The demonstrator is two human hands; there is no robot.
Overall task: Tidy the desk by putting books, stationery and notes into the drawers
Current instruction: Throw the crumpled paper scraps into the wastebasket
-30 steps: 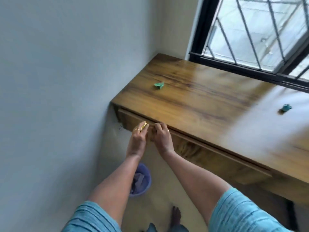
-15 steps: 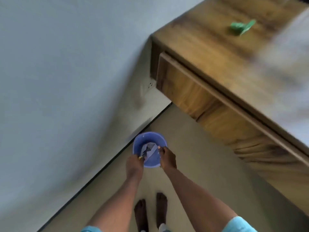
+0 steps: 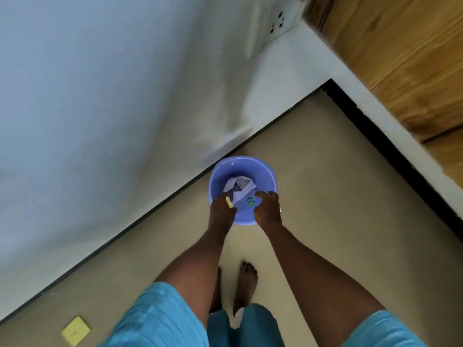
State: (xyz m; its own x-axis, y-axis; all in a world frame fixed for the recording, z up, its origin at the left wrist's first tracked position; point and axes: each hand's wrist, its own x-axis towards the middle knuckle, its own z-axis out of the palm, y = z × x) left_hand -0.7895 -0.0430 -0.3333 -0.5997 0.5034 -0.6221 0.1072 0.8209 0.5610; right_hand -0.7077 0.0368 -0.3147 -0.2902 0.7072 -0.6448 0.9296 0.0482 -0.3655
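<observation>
A blue plastic bin (image 3: pixel 265 171) stands on the floor by the wall. Crumpled white paper (image 3: pixel 239 186) and a small green paper scrap (image 3: pixel 250 202) lie inside it. My left hand (image 3: pixel 221 211) hovers over the bin's near-left rim and pinches a small yellow scrap (image 3: pixel 229 202) in its fingertips. Over the near-right rim my right hand (image 3: pixel 268 209) has its fingers loosely curled and holds nothing. The green scrap lies just left of them. Only the underside and front of the wooden desk (image 3: pixel 400 58) show, at the top right.
A yellow sticky note (image 3: pixel 76 330) lies on the beige floor at the bottom left. A wall socket (image 3: pixel 278 22) sits near the desk's corner. My bare feet (image 3: pixel 244 284) stand just short of the bin. A black skirting line runs along both walls.
Both hands dropped from the desk's drawer front down to the blue bin, and the view tilted to the floor. A green scrap now lies in the bin under my right hand.
</observation>
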